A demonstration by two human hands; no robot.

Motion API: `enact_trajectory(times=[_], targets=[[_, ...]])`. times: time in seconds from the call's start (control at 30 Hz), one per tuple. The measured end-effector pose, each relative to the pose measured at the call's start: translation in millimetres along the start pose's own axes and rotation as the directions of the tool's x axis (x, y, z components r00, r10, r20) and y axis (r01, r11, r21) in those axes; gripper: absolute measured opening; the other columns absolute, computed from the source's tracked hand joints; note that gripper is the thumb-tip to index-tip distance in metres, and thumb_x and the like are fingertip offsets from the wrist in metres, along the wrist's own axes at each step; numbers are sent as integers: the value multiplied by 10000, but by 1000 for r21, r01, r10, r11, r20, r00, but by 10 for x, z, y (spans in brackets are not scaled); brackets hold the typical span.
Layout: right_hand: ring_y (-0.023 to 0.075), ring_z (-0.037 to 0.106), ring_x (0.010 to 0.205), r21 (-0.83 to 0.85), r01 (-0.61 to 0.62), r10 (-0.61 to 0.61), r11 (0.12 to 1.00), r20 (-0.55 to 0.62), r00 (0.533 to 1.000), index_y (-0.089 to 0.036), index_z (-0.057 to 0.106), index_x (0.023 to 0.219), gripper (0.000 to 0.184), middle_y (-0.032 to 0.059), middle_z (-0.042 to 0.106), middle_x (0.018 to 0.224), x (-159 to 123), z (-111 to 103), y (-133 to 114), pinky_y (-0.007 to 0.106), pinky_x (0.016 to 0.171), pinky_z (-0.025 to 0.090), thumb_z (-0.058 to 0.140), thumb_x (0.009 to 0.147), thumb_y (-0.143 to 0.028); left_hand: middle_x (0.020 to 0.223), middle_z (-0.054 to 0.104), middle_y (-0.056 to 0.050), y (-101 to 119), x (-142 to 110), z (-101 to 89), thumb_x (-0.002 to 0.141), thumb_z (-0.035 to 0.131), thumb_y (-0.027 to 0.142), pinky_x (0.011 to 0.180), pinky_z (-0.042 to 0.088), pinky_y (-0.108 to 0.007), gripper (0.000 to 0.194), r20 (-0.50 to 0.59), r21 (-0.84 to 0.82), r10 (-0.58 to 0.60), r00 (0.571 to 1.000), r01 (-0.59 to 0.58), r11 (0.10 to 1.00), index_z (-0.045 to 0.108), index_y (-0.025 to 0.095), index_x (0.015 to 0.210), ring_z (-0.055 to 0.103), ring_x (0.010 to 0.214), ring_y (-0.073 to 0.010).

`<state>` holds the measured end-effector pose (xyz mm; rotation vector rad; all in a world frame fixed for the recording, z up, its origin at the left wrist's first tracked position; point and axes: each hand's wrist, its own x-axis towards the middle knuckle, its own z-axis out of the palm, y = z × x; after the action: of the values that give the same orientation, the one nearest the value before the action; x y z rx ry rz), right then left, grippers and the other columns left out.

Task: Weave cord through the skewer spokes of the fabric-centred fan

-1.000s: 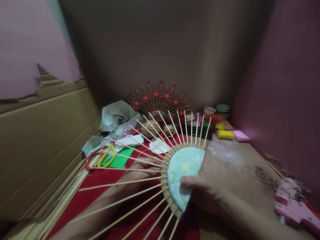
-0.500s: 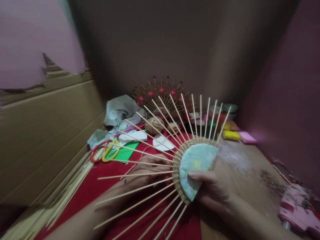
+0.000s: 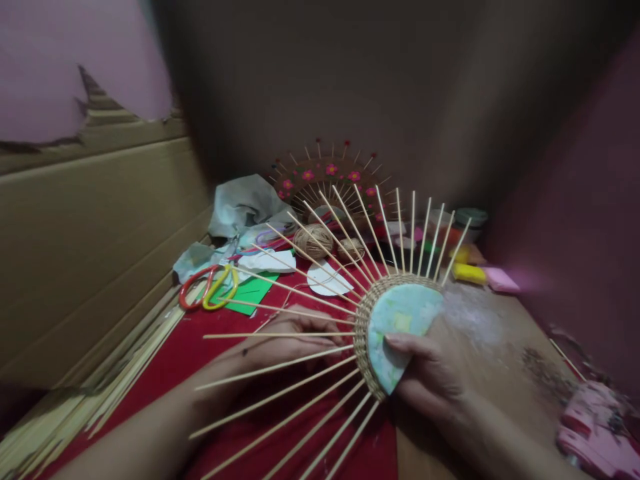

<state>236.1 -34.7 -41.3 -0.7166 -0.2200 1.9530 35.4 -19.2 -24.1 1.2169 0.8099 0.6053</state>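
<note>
My right hand (image 3: 430,373) grips a half-round fan frame, thumb on its pale blue patterned centre (image 3: 400,320) and fingers behind. Thin wooden sticks (image 3: 280,373) spread out from the centre like rays. Several rows of brown twine (image 3: 361,333) are woven between the sticks along the curved edge. Behind the left-hand sticks, my left hand (image 3: 295,333) is closed close to the woven band. A thin strand of twine (image 3: 273,315) runs down to this hand; its fingertips are partly hidden by the sticks.
Red- and yellow-handled scissors (image 3: 209,288) lie on green card (image 3: 250,293). Twine balls (image 3: 313,241) sit before a finished-looking flowered fan (image 3: 330,170). Loose sticks (image 3: 115,380) line the cardboard wall (image 3: 100,213). Yellow packet (image 3: 469,273) and pink glue gun (image 3: 595,427) are at right.
The view has shifted a little, and the fan frame sits slightly further right and higher. My left hand stays behind the sticks near the weave; my right hand keeps its hold.
</note>
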Motion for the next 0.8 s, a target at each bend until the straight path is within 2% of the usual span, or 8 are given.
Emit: enact_trajectory(times=[0.1,0.17,0.27,0.37,0.5,0.63,0.8], targets=[[176,613,698,39,29,-27,999,-51,998,-168,622,1018,525,27,687,723,30,9,-27,374,847,447,618,526,16,732,640,-15,77,-10,-130,635,734,213,596,438,-196,175,-130,10,-76,989,78,997,665,143,780,571,654,-112],[174,615,688,49,51,-48,997,-70,996,-174,616,1042,548,25,688,723,42,22,-54,379,844,450,607,534,31,702,635,-9,136,-3,-217,602,756,205,583,432,-187,174,-166,61,-61,984,72,996,675,146,744,567,640,-107],[177,619,672,54,62,-58,997,-71,996,-176,616,1053,547,29,690,721,47,43,-92,392,832,458,595,551,40,667,620,-7,190,10,-344,586,762,189,532,413,-184,147,-168,132,-20,986,43,990,672,145,693,543,592,-100],[187,626,689,59,60,-56,996,-74,996,-172,623,1050,540,30,691,704,44,56,-110,393,824,464,579,560,51,600,576,-4,196,13,-468,631,731,201,457,356,-176,115,-171,134,-16,985,39,990,661,132,691,487,508,-78],[191,632,691,38,67,-64,997,-63,996,-168,632,1041,531,27,692,692,54,52,-115,394,826,465,569,565,58,581,564,-14,188,0,-596,666,700,197,464,345,-183,105,-172,67,8,985,3,998,654,116,714,486,499,-80],[196,638,687,20,115,-114,993,-58,992,-167,640,1023,510,34,695,713,86,18,-152,406,824,471,575,571,60,568,552,-14,183,-10,-686,621,716,172,465,337,-192,117,-239,14,72,968,-70,997,634,108,675,473,493,-81],[184,628,657,-4,146,-146,989,-65,987,-156,648,990,472,36,689,716,114,-6,-215,395,788,493,582,575,60,503,451,13,158,3,-815,637,682,212,425,256,-189,156,-168,1,129,977,-131,991,583,100,594,360,443,-50]])
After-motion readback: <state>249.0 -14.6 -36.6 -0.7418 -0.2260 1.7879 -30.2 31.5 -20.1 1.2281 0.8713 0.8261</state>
